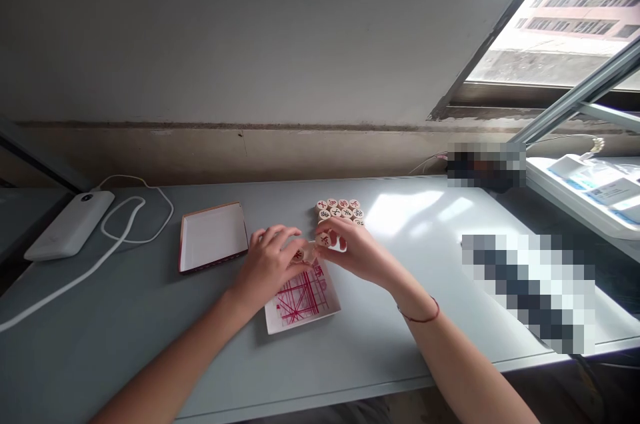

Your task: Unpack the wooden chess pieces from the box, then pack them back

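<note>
My right hand (347, 247) pinches a round, pale Chinese chess piece (324, 241) between thumb and fingers. Curled close beside it, my left hand (273, 257) has another chess piece (298, 255) at its thumb and fingertips. Something clear, like thin plastic, shows between the two hands, but its shape is hard to make out. Below them lies an open white box (333, 309), with a sheet printed in red lines (303, 297) in it. Just beyond my right hand, several chess pieces (340, 211) stand together in rows, characters facing up; my hand hides the nearest ones.
Left of my hands is a white box lid (213, 237), inside up. A white power bank (70, 227) with a white cable (120, 237) sits at the table's left. On the right are two blurred-out objects and a white tray (585, 204) with packets.
</note>
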### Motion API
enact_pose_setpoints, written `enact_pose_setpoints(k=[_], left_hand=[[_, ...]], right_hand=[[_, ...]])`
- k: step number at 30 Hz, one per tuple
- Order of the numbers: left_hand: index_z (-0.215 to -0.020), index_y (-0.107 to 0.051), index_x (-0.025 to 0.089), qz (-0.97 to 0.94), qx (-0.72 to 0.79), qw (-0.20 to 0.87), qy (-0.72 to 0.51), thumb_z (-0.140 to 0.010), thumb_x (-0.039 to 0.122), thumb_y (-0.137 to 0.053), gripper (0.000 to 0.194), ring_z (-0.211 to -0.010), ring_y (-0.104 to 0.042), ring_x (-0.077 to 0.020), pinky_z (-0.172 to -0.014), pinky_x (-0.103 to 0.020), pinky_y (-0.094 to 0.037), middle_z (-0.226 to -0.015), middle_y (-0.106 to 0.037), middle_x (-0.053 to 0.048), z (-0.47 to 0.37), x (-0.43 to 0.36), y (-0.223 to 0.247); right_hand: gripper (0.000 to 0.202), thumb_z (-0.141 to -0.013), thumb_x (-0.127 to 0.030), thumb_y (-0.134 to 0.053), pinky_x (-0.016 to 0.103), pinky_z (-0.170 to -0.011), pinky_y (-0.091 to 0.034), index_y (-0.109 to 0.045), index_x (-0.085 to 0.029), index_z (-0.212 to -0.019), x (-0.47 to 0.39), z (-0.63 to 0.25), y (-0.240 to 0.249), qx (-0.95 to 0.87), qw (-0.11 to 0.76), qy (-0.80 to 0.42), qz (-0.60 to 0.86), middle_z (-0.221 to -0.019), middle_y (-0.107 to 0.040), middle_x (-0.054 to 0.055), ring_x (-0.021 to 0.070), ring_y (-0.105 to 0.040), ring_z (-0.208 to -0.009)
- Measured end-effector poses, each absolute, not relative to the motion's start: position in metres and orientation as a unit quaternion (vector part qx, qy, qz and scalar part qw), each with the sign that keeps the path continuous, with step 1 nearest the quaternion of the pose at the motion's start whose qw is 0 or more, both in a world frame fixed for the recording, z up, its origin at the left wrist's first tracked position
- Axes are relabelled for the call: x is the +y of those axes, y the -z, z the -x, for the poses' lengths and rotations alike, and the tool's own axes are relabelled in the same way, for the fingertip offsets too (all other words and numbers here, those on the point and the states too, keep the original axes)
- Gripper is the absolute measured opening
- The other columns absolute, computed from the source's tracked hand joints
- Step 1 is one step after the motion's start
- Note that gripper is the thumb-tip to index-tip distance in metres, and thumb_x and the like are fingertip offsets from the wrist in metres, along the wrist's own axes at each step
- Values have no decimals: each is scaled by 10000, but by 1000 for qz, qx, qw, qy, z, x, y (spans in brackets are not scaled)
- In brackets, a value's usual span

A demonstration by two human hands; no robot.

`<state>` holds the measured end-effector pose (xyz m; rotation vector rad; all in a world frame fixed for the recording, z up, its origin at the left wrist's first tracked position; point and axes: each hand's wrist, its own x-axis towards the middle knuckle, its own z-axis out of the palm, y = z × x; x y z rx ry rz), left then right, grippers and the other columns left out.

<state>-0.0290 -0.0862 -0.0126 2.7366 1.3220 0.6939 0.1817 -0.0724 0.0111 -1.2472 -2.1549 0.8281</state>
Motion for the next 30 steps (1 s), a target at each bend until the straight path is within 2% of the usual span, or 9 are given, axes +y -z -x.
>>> enact_pose_setpoints(k=[4, 8, 12, 19, 24, 30], left_hand=[[-1152, -585, 214, -882, 431, 16, -188, -864, 356, -627, 324, -1022, -568, -221, -838, -351, -404, -1127, -642, -59, 45, -85, 7], [-1129, -599, 216, -886, 435, 29, -160, -870, 309, -621, 276, -1010, -570, -222, -829, -355, -416, -1112, -647, -52, 53, -86, 5], [-1097, -618, 217, -886, 437, 42, -151, -871, 290, -615, 237, -1006, -573, -225, -832, -363, -429, -1104, -645, -48, 55, -87, 7], [-1088, -625, 213, -882, 446, 61, -140, -887, 268, -580, 213, -967, -582, -218, -843, -365, -465, -1070, -645, -52, 56, -87, 8], [-1137, -593, 203, -877, 461, 95, -101, -862, 222, -620, 277, -950, -594, -213, -817, -340, -488, -1071, -641, -44, 55, -88, 5], [-1190, -556, 222, -860, 485, 133, -82, -859, 183, -614, 338, -963, -608, -200, -792, -299, -496, -1096, -627, -37, 62, -89, 0]], right_hand=[[118, -861, -217, -600, 262, -646, -462, -606, -227, -978, -80, -174, -11, -838, 191, -246, 448, -914, -575, 28, 131, -557, -742], [118, -844, -108, -584, 278, -690, -470, -616, -199, -912, -82, -164, -7, -863, 171, -192, 434, -907, -590, 43, 158, -569, -812], [133, -826, -66, -572, 259, -608, -446, -615, -179, -882, -82, -159, 1, -878, 167, -146, 423, -885, -576, 50, 150, -561, -734], [137, -818, -56, -563, 267, -575, -446, -623, -163, -878, -83, -157, 4, -883, 134, -126, 431, -888, -559, 54, 136, -555, -664], [260, -820, -89, -580, 281, -604, -474, -578, -184, -1062, -84, -158, 2, -877, 141, -140, 438, -984, -576, 69, 156, -588, -724], [138, -839, -90, -543, 269, -570, -439, -533, -182, -941, -82, -160, 3, -873, 139, -129, 449, -977, -554, 62, 139, -550, -675]])
